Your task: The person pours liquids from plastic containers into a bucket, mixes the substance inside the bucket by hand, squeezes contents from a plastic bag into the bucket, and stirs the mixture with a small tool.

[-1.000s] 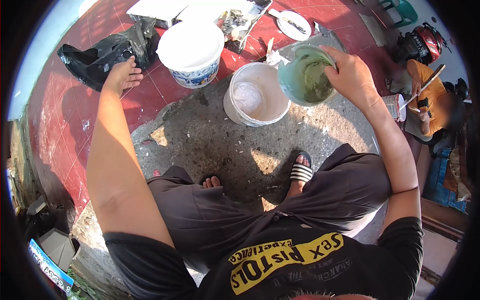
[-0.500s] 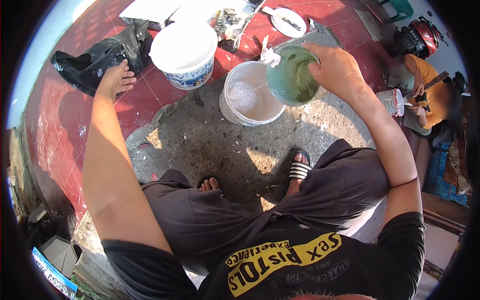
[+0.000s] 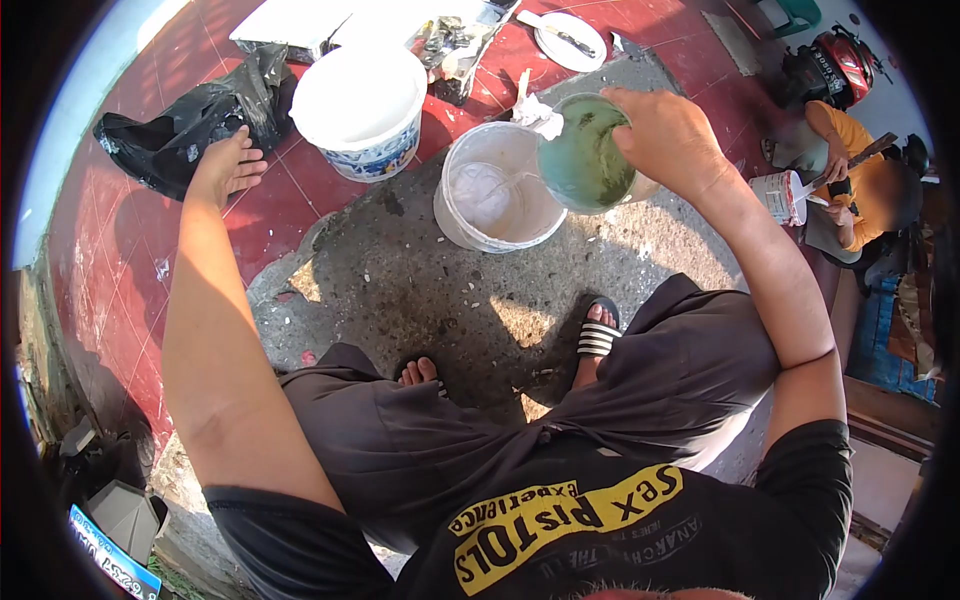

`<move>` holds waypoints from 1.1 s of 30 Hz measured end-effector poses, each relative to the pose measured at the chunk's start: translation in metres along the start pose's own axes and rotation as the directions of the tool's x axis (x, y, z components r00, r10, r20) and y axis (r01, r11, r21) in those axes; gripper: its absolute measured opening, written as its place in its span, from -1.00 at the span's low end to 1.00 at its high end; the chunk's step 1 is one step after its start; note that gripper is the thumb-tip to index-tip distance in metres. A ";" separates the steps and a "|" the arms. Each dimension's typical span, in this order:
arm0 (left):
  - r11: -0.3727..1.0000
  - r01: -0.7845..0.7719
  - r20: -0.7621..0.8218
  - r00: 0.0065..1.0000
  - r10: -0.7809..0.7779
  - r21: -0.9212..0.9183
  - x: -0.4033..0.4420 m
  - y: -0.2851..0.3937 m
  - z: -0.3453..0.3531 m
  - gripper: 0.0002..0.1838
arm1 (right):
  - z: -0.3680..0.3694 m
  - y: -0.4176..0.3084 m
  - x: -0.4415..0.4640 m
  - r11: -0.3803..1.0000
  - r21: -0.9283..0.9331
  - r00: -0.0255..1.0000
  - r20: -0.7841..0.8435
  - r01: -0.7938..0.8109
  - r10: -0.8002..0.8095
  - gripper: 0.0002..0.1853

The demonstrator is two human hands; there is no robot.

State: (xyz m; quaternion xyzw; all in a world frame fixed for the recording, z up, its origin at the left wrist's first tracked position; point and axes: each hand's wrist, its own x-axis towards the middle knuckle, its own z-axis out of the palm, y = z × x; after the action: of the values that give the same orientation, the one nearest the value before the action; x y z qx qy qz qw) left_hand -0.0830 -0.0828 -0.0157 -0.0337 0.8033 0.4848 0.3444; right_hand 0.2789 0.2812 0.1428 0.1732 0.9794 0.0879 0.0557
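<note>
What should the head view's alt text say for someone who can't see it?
Someone's right hand tilts a greenish pail at the rim of a white bucket with white stuff inside. The left hand is open near a black bag; another person sits nearby.

the one head-worn view looks forward and steeply down from above, the black shirt (image 3: 640, 535) close below it. the left hand (image 3: 228, 166) and right hand (image 3: 668, 142) sit farther off, in the upper half, with concrete (image 3: 430, 290) on their near side. beyond the right hand, a seated person (image 3: 850, 135) appears sideways, probably through wide-lens bending.
</note>
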 end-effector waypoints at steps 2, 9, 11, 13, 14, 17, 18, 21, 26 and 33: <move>1.000 0.001 0.006 1.000 -0.001 0.001 0.001 0.000 0.000 -0.39 | -0.001 0.000 0.001 1.000 -0.003 1.000 0.011 -0.010 0.010 -0.51; 1.000 0.012 0.001 1.000 -0.012 -0.002 0.003 -0.002 0.000 -0.40 | -0.001 0.001 0.006 0.997 -0.079 0.999 0.038 -0.024 0.027 -0.68; 1.000 0.012 0.007 1.000 -0.012 -0.003 0.004 -0.003 0.001 -0.40 | -0.001 0.001 0.007 0.997 -0.077 0.999 0.039 -0.026 0.029 -0.70; 1.000 0.013 0.008 1.000 -0.013 -0.002 0.002 -0.003 0.001 -0.40 | -0.001 0.001 0.008 0.997 -0.076 0.999 0.042 -0.027 0.031 -0.71; 1.000 0.015 0.009 1.000 -0.015 -0.001 0.002 -0.003 0.002 -0.40 | 0.000 0.002 0.008 0.997 -0.075 0.999 0.035 -0.024 0.027 -0.73; 1.000 0.017 0.005 1.000 -0.017 0.000 0.001 -0.001 0.003 -0.40 | 0.004 0.004 0.010 0.997 -0.075 0.999 0.031 -0.021 0.023 -0.74; 1.000 0.018 0.005 1.000 -0.018 0.000 0.001 -0.001 0.003 -0.40 | 0.005 0.004 0.010 0.997 -0.076 0.999 0.034 -0.022 0.025 -0.74; 1.000 0.022 0.006 1.000 -0.022 -0.002 0.002 -0.001 0.003 -0.40 | 0.006 0.005 0.011 0.997 -0.079 1.000 0.021 -0.012 0.014 -0.75; 1.000 0.026 0.004 1.000 -0.026 -0.008 0.004 -0.002 0.004 -0.46 | 0.007 0.004 0.012 0.996 -0.084 1.000 0.017 -0.007 0.008 -0.76; 1.000 0.018 0.003 1.000 -0.018 -0.001 0.003 0.000 0.006 -0.44 | 0.006 0.002 0.013 0.991 -0.134 1.000 0.002 0.008 -0.007 -0.78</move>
State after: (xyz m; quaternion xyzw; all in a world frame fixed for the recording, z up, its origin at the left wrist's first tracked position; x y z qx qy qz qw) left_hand -0.0825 -0.0772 -0.0187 -0.0402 0.8021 0.4822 0.3500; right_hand 0.2678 0.2889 0.1365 0.1655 0.9718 0.1533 0.0685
